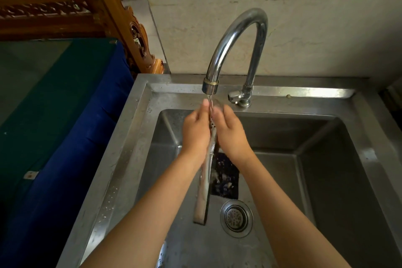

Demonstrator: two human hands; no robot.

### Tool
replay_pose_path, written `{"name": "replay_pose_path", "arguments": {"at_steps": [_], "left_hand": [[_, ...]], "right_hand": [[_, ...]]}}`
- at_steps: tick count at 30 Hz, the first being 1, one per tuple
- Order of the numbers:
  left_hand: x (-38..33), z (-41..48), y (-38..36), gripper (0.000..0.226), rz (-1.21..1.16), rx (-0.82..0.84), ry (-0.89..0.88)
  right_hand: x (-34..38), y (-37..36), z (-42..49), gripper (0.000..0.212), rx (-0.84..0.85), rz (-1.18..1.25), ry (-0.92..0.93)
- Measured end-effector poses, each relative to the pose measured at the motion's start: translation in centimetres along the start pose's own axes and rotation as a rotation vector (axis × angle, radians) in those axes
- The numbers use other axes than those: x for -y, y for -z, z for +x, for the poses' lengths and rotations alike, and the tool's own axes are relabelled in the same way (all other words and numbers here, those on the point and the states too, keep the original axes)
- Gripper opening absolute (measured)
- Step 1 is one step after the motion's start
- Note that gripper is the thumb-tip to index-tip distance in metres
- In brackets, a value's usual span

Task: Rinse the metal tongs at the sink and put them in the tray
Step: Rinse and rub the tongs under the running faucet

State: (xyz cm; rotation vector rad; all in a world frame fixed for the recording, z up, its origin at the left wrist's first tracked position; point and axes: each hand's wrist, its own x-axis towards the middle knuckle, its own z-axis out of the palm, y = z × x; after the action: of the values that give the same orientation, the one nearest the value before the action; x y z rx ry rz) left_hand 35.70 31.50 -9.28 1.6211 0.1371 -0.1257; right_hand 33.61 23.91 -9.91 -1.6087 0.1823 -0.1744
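The metal tongs (204,180) stand nearly upright over the steel sink (139,128), their perforated head up under the tap. My left hand (195,135) and my right hand (230,135) press on the head from either side, palms facing. Water runs from the curved chrome faucet (235,39) onto the tips between my fingers. The closed handle end hangs low near the drain. No tray is in view.
A round drain strainer (236,217) sits in the basin floor, with a dark sponge or scrubber (226,176) lying behind the tongs. The tap valve (238,95) is at the back rim. A blue and green covered surface (54,115) lies left of the sink.
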Motion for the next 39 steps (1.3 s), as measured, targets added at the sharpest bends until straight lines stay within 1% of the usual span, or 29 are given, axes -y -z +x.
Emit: {"name": "replay_pose_path", "arguments": {"at_steps": [1,2,3,4,6,7,8,10,12,13,14,16,18,20,22,24,26,29,30,33,35,37,39], "left_hand": [[-0.3,0.4,-0.1,0.037,0.011,-0.018,0.011],[-0.3,0.6,-0.1,0.039,0.020,-0.021,0.008],[-0.2,0.6,-0.1,0.038,0.030,-0.013,-0.003],[0.0,0.4,0.0,0.036,0.037,0.004,-0.015],[0.8,-0.3,0.1,0.027,0.010,0.062,-0.022],[1.1,-0.6,0.1,0.024,-0.015,0.096,-0.012],[1.3,-0.7,0.1,0.022,-0.032,0.114,0.005],[0.9,-0.3,0.1,0.030,-0.042,0.076,0.064],[0.3,0.5,0.1,0.045,-0.025,0.015,0.135],[0.1,0.7,0.0,0.047,-0.004,0.001,0.139],[0.1,0.7,-0.1,0.046,0.018,-0.001,0.116],[0.4,0.2,-0.3,0.036,0.052,0.037,0.062],[1.1,-0.6,-0.3,0.025,0.059,0.109,0.064],[1.6,-1.1,0.1,0.015,0.043,0.171,0.098],[1.6,-1.1,0.4,0.015,0.022,0.186,0.095],[1.1,-0.8,0.3,0.017,0.005,0.136,0.037],[0.4,0.0,0.0,0.020,-0.034,0.076,0.004],[-0.4,1.5,0.0,0.029,-0.097,0.059,0.083],[-0.5,1.9,0.0,0.031,-0.121,0.048,0.114],[-1.3,3.0,0.2,0.030,-0.250,-0.056,0.258],[-1.8,3.6,0.3,0.032,-0.387,-0.095,0.355],[-2.3,4.2,0.5,0.036,-0.508,-0.104,0.391],[-2.7,4.5,0.7,0.035,-0.587,-0.104,0.392]], "right_hand": [[-0.2,0.0,-0.4,0.024,0.046,0.021,-0.003],[-0.4,-0.1,-0.5,0.022,0.048,0.037,-0.015],[-0.4,-0.3,-0.4,0.022,0.007,0.038,-0.028],[-0.3,-0.5,-0.1,0.027,-0.061,0.023,-0.046],[0.2,-0.8,0.8,0.045,-0.174,-0.001,-0.096],[0.3,-0.9,1.1,0.053,-0.200,0.006,-0.120],[0.4,-0.9,1.2,0.056,-0.204,0.018,-0.130],[0.2,-0.7,0.8,0.050,-0.144,0.006,-0.088],[-0.3,-0.5,0.2,0.040,-0.045,-0.045,-0.021],[-0.6,-0.4,0.0,0.034,-0.012,-0.057,-0.008],[-0.8,-0.3,0.0,0.030,-0.004,-0.044,-0.013],[-0.9,-0.4,0.3,0.030,-0.071,-0.004,-0.034],[-1.0,-0.7,0.9,0.033,-0.189,-0.063,-0.050],[-1.1,-0.9,1.3,0.039,-0.240,-0.160,-0.070],[-1.0,-1.0,1.5,0.047,-0.261,-0.149,-0.107],[-0.5,-1.0,1.7,0.048,-0.252,-0.073,-0.087],[0.0,-0.9,1.4,0.037,-0.192,-0.047,-0.019],[0.0,-0.2,0.1,0.011,-0.053,-0.071,0.046],[-0.3,0.2,-0.6,0.005,-0.012,-0.088,0.075],[-1.7,1.0,-3.3,0.023,0.002,-0.291,0.190],[-2.4,0.7,-4.9,0.030,0.013,-0.357,0.209],[-3.3,0.2,-6.2,0.036,0.017,-0.274,0.169],[-3.8,0.0,-6.7,0.034,-0.026,-0.131,0.125]]}}
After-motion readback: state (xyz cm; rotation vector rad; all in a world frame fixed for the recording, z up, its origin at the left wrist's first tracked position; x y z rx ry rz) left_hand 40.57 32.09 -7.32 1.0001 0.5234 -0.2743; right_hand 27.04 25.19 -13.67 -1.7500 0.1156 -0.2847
